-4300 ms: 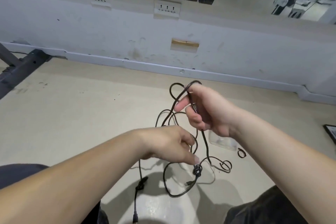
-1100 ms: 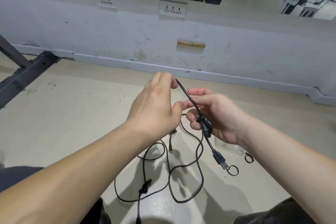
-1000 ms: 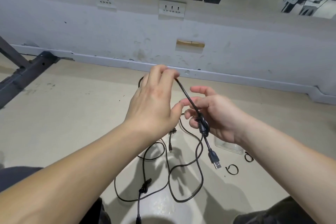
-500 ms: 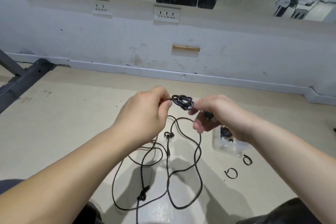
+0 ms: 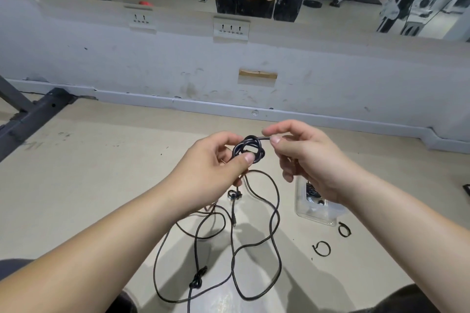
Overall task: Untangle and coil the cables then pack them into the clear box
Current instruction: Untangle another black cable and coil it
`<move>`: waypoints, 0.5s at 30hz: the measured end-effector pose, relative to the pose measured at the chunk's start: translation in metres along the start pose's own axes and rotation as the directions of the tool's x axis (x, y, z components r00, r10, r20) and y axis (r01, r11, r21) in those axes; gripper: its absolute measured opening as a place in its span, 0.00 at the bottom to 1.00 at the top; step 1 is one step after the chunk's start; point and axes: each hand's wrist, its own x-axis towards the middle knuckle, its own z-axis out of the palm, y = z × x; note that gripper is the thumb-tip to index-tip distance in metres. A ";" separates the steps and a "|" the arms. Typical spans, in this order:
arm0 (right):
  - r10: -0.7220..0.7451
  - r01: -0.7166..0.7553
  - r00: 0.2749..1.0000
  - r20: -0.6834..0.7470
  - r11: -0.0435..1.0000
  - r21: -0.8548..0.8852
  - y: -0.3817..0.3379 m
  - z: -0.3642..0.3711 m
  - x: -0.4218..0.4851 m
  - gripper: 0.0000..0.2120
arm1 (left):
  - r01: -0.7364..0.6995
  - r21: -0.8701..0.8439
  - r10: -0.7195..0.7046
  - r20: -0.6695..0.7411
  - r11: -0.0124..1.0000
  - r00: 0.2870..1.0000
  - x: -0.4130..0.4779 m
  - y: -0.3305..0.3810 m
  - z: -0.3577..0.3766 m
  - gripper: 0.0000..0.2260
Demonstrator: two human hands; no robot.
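A thin black cable (image 5: 276,213) hangs in loose loops from my hands down to the floor. Its upper end is wound into a small tight coil (image 5: 248,150) held between both hands. My left hand (image 5: 213,168) pinches the coil's lower edge with thumb and fingers. My right hand (image 5: 302,157) pinches the cable end coming out of the coil's top right. Two small knots (image 5: 234,195) (image 5: 197,281) show lower on the cable. The clear box (image 5: 315,208) lies on the floor under my right wrist, with dark cable inside, partly hidden.
Two small black cable ties (image 5: 321,248) (image 5: 344,229) lie on the floor right of the cable. A grey wall with sockets (image 5: 231,29) and a mirror stands ahead. A dark metal frame (image 5: 33,112) sits at the left. My knees frame the bottom edge.
Both hands have drawn together and the cable end, which earlier hung straight with its plug, is now wound into a small coil between them. The view tilted down slightly.
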 end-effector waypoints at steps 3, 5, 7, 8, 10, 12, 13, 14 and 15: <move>-0.002 0.002 1.000 0.000 1.000 0.027 -0.002 -0.001 -0.001 0.04 | -0.123 0.045 0.125 -0.061 0.991 0.990 0.001 -0.004 0.001 0.10; -0.001 0.001 1.000 0.002 1.000 0.014 -0.003 0.000 -0.003 0.05 | -0.182 0.094 0.190 -0.079 0.979 0.979 0.000 -0.008 0.001 0.10; 0.007 -0.007 1.000 0.023 1.000 0.024 -0.003 0.002 -0.004 0.05 | -0.224 0.120 0.237 -0.109 0.967 0.965 0.000 -0.012 0.002 0.11; 0.011 -0.012 0.999 0.039 0.999 0.034 -0.003 0.004 -0.004 0.06 | -0.240 0.131 0.256 -0.119 0.962 0.959 -0.001 -0.013 0.003 0.11; 0.013 -0.017 0.997 0.073 0.999 0.049 -0.003 0.007 -0.005 0.08 | -0.257 0.131 0.272 -0.109 0.957 0.956 -0.002 -0.014 0.007 0.10; 0.025 -0.030 0.995 0.098 0.998 0.050 -0.002 0.012 -0.006 0.09 | -0.252 0.098 0.262 -0.097 0.963 0.960 -0.003 -0.014 0.010 0.11; 0.034 -0.038 0.995 0.099 0.998 0.040 -0.002 0.014 -0.007 0.08 | -0.254 0.096 0.263 -0.100 0.962 0.960 -0.004 -0.014 0.011 0.11; 0.038 -0.040 0.995 0.088 0.999 0.025 -0.002 0.016 -0.007 0.06 | -0.262 0.108 0.273 -0.104 0.959 0.956 -0.004 -0.014 0.012 0.11; 0.035 -0.035 0.997 0.069 0.999 0.004 -0.003 0.017 -0.008 0.05 | -0.269 0.125 0.282 -0.103 0.955 0.954 -0.005 -0.013 0.012 0.11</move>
